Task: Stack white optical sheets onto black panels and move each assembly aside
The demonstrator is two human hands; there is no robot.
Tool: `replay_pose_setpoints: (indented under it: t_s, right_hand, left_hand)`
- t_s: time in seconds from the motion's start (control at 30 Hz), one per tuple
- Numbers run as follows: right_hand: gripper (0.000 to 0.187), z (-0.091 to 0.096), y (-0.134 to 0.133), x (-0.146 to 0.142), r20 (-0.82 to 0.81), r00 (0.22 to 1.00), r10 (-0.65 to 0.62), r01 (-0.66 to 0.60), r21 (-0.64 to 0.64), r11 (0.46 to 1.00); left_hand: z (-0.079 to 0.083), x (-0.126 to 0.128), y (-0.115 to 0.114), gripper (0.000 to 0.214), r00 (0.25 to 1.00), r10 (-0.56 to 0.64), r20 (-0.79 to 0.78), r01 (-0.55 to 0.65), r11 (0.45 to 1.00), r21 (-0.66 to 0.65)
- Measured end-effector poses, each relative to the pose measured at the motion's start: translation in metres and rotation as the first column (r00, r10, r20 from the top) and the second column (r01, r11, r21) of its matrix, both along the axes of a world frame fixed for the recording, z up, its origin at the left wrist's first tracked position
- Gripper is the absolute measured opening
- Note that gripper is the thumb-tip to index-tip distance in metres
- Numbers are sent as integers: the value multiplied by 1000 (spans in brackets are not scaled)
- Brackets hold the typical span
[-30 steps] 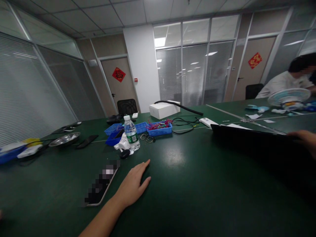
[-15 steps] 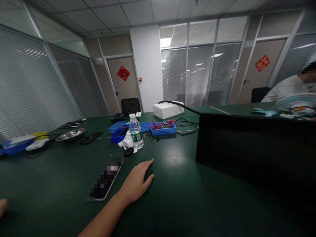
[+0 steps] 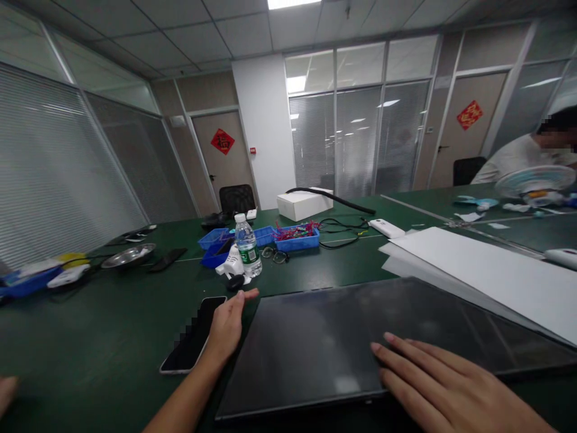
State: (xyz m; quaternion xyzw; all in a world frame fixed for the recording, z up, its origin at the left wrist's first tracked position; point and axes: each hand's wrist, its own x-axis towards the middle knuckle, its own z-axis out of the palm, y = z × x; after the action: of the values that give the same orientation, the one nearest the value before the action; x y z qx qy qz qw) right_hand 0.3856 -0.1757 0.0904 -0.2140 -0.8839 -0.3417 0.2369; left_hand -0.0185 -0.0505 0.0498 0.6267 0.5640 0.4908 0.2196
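A large black flat panel, like a screen, lies almost level on the green table in front of me. My right hand rests with its fingers stretched out over the panel's near right part, holding nothing. Beside the panel's left edge is my left hand, fingers extended, with one fingertip by the far left corner; whether it touches the edge I cannot tell. A smartphone lies just left of that hand, partly hidden by it.
Beyond stand a water bottle, glasses and a blue tray of wires. White sheets lie to the right, a white box farther back. Another person sits at the far right; part of a hand shows at left.
The black panel has gone from standing upright at the right to lying flat, now reaching my left hand. My right hand has come into view on it. My left hand has shifted slightly left.
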Motion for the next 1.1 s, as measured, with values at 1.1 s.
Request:
replay_pose_setpoints:
  t_s: [1.1]
  right_hand:
    - [94,-68,194,188,115,251,-961,698,-709,97]
  left_hand:
    - [-13,9,6,75,715,-79,-695,-79,978,-193]
